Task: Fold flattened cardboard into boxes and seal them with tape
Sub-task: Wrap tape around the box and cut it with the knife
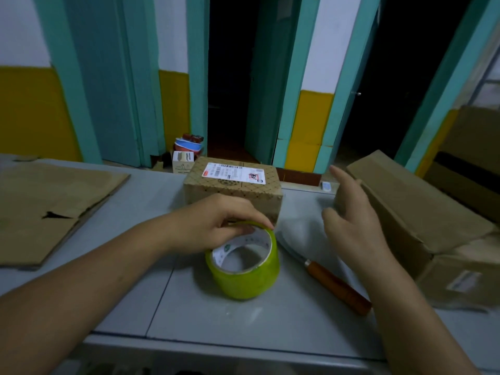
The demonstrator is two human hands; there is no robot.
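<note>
Two hands are starting sealing: left hand (216, 217) gripping the tape roll (243, 277), right hand (351, 223) spread beside the cardboard box (422, 212); next likely needs peeling tape free.

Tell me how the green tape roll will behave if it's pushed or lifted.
The green tape roll is round, so on its edge it would probably roll across the smooth table. Its thick wound band looks stiff, likely solid for its size. The glossy face may be slick, though the left hand grips its far rim.
</note>
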